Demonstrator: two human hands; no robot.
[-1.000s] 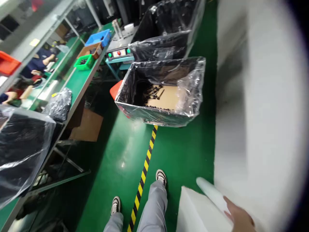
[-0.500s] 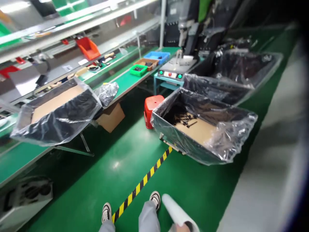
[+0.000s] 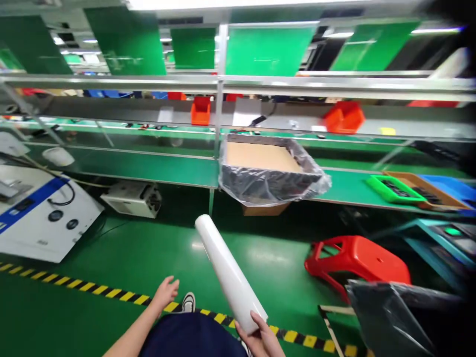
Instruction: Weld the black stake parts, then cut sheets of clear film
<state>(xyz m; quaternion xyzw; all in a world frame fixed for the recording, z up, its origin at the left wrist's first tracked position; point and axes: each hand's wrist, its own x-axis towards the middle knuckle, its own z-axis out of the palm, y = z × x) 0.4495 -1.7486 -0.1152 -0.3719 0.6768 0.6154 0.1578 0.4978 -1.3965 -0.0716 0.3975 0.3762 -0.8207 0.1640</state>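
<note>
My right hand (image 3: pixel 260 337) grips the near end of a long white roll (image 3: pixel 228 270) that points up and away to the left, over the green floor. My left hand (image 3: pixel 165 292) hangs free in front of me, fingers loosely apart, holding nothing. Straight ahead, a cardboard box lined with clear plastic (image 3: pixel 269 168) sits on the edge of the green workbench (image 3: pixel 156 168). One of my shoes (image 3: pixel 188 301) shows by the yellow-black floor stripe (image 3: pixel 74 283).
A red plastic stool (image 3: pixel 359 260) stands to the right, a plastic-lined box corner (image 3: pixel 394 312) in front of it. A white-and-blue machine (image 3: pixel 40 218) sits at the left. Green, brown and blue trays (image 3: pixel 412 188) rest on the bench; orange bins (image 3: pixel 344 116) sit on the shelf.
The view has swung left from the floor boxes to face the workbench. The white roll has risen into view in my right hand, and my left hand has appeared.
</note>
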